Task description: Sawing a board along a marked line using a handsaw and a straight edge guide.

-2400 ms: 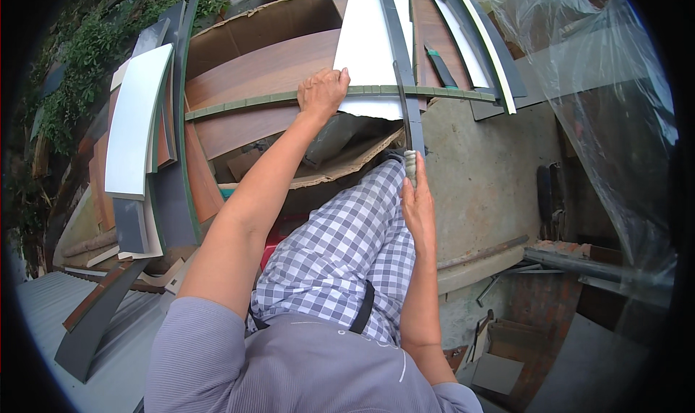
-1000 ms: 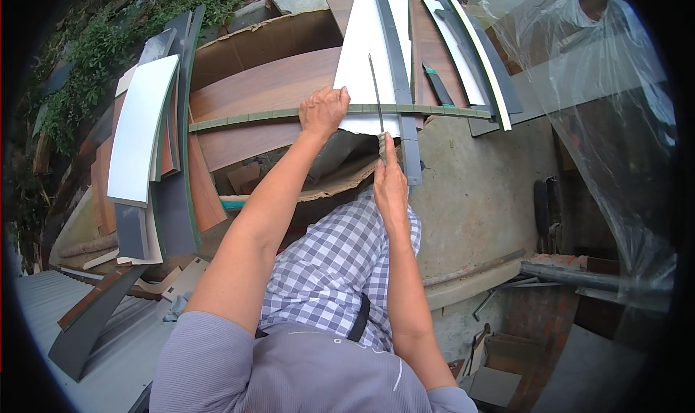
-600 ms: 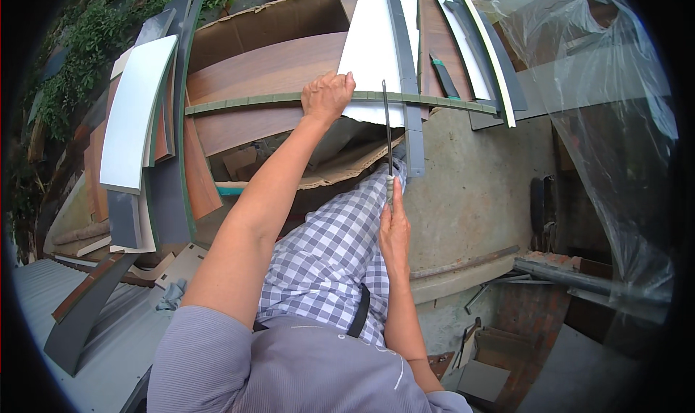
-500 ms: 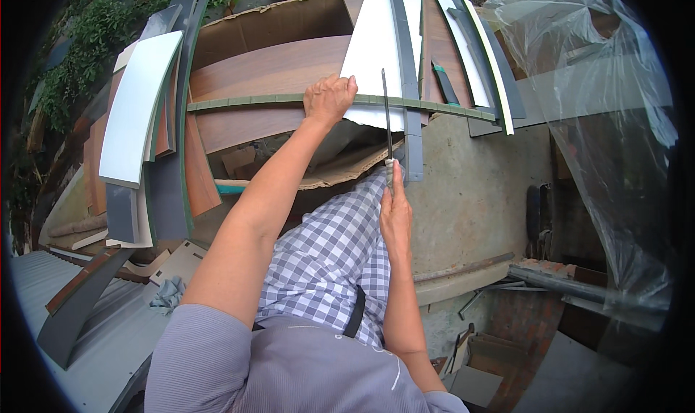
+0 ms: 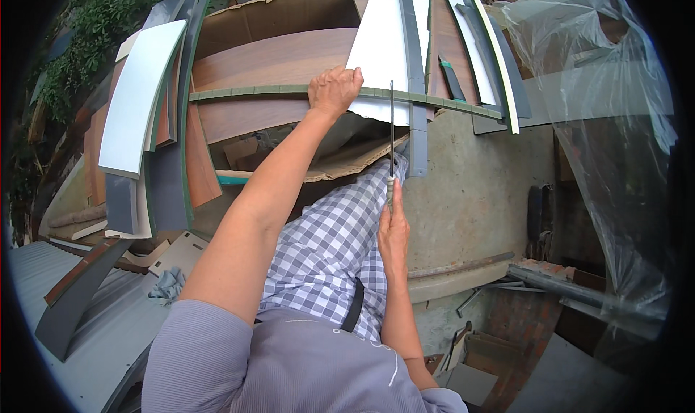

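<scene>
My left hand is closed around a long, narrow green strip with evenly spaced marks along it. The strip lies crosswise over a white board and a long grey strip. In my right hand is a narrow hand saw, its pale wrapped handle inside my fingers and my index finger stretched along it. Seen edge-on, the thin dark blade points away from me and crosses the green strip right of my left hand. Its teeth cannot be made out.
A cutter with a green-and-black handle lies on a brown board at the right. Boards and strips lean at the left. Below the work is an open cardboard box. Clear plastic sheeting hangs at the right.
My right hand has drawn the saw back toward my body, so less of the blade reaches past the green strip. My left hand keeps its grip; the whole view has shifted slightly.
</scene>
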`<control>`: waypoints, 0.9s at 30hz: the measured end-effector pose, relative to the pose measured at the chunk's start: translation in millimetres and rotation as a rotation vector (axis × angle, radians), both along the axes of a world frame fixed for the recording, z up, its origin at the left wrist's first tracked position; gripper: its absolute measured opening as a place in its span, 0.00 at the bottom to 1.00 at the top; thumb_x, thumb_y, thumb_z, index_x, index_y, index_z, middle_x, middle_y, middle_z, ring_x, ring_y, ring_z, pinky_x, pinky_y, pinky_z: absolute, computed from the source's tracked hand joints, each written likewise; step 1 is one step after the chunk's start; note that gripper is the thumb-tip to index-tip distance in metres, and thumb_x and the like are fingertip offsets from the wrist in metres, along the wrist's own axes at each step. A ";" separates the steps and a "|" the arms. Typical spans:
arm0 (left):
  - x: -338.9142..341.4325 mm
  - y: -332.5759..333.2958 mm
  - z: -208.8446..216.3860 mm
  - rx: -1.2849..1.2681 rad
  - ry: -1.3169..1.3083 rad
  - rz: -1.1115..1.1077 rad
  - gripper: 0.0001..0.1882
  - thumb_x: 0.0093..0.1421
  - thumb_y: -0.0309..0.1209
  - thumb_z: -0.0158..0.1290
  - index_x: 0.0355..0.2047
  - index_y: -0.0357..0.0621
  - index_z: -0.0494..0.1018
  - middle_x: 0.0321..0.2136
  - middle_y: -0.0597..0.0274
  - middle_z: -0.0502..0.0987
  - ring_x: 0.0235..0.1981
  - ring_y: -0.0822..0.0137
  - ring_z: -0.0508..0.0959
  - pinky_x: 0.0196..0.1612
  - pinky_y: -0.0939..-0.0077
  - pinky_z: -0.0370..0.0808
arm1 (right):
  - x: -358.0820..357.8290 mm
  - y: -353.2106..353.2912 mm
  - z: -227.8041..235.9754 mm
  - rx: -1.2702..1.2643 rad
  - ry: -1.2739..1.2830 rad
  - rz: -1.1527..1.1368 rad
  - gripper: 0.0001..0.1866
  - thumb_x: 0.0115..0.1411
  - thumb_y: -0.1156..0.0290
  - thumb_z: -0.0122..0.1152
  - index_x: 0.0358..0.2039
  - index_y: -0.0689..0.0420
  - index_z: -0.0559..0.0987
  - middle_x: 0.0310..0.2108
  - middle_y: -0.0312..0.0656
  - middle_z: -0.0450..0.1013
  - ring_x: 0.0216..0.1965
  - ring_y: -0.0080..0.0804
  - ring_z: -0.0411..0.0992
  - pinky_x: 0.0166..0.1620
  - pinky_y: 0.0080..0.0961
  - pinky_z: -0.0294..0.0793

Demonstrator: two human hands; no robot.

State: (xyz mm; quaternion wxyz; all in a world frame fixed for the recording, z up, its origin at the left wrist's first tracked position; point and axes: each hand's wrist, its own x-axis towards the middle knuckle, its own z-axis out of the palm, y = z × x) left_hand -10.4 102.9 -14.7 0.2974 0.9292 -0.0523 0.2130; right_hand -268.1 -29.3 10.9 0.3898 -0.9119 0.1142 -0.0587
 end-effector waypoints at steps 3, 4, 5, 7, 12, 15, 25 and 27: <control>1.9 3.7 -2.6 0.008 -0.029 0.007 0.20 0.60 0.44 0.45 0.19 0.48 0.77 0.23 0.58 0.78 0.25 0.52 0.78 0.30 0.59 0.75 | -5.5 -1.6 2.7 0.017 -0.004 -0.003 0.29 0.63 0.76 0.44 0.65 0.48 0.56 0.57 0.53 0.65 0.53 0.54 0.68 0.53 0.38 0.68; 2.3 6.3 -3.3 0.025 -0.018 0.010 0.20 0.60 0.44 0.45 0.19 0.47 0.77 0.23 0.58 0.78 0.25 0.52 0.78 0.30 0.59 0.75 | -0.1 -1.0 7.6 0.029 0.016 -0.008 0.29 0.63 0.76 0.44 0.65 0.48 0.56 0.57 0.53 0.65 0.53 0.53 0.67 0.53 0.38 0.68; 2.0 8.6 -3.8 0.043 -0.007 0.017 0.20 0.60 0.44 0.45 0.19 0.47 0.77 0.23 0.58 0.78 0.25 0.53 0.78 0.30 0.59 0.75 | 8.6 -0.3 10.5 0.032 0.014 -0.006 0.29 0.63 0.76 0.44 0.65 0.48 0.56 0.57 0.53 0.65 0.53 0.53 0.67 0.53 0.38 0.68; 2.3 0.9 -1.6 0.034 -0.035 0.012 0.21 0.60 0.44 0.45 0.18 0.46 0.77 0.23 0.58 0.78 0.24 0.53 0.78 0.30 0.59 0.75 | 37.7 0.6 17.9 0.066 0.078 -0.007 0.29 0.63 0.76 0.43 0.65 0.48 0.56 0.56 0.54 0.66 0.52 0.55 0.68 0.52 0.39 0.68; 3.9 -3.7 -5.4 -0.005 -0.044 -0.007 0.21 0.60 0.44 0.44 0.18 0.45 0.77 0.23 0.56 0.78 0.24 0.52 0.78 0.29 0.59 0.75 | 119.9 3.7 48.1 0.045 0.238 0.000 0.29 0.64 0.74 0.43 0.65 0.48 0.55 0.52 0.58 0.68 0.50 0.57 0.69 0.48 0.43 0.67; 4.0 -2.4 -4.1 -0.002 -0.025 0.025 0.22 0.61 0.44 0.44 0.18 0.45 0.77 0.22 0.55 0.78 0.24 0.51 0.78 0.30 0.58 0.75 | 119.7 2.6 37.1 0.022 0.170 0.020 0.29 0.63 0.75 0.44 0.65 0.47 0.55 0.51 0.57 0.69 0.49 0.57 0.69 0.47 0.43 0.68; 4.9 0.8 -0.7 0.006 0.002 0.031 0.21 0.61 0.45 0.44 0.20 0.46 0.78 0.23 0.55 0.78 0.25 0.51 0.79 0.31 0.58 0.75 | -32.3 -10.7 0.4 0.070 0.097 0.007 0.29 0.62 0.78 0.45 0.64 0.50 0.58 0.59 0.50 0.64 0.57 0.48 0.65 0.56 0.36 0.66; 5.2 1.0 -2.2 0.014 0.003 0.032 0.21 0.61 0.45 0.44 0.20 0.46 0.78 0.23 0.55 0.78 0.25 0.51 0.79 0.31 0.58 0.75 | -46.1 -14.1 3.1 0.074 0.089 0.000 0.29 0.62 0.78 0.45 0.64 0.51 0.58 0.59 0.50 0.63 0.58 0.48 0.64 0.56 0.36 0.65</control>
